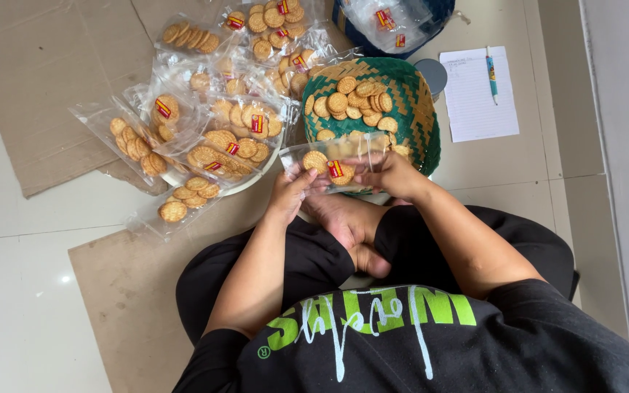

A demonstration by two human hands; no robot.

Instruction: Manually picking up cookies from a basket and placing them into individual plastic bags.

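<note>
Hands, left [289, 191] and right [391, 175], clamped on clear cookie bag [333, 161] beside green woven basket [416, 109] of cookies [351, 102].

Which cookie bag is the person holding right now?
The clear bag held up between the left hand and right hand, before the green basket. The other bags lie piled on the floor.

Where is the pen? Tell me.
In the head view, the pen lies on the white notepad at upper right, on the floor just right of the green woven basket.
</note>
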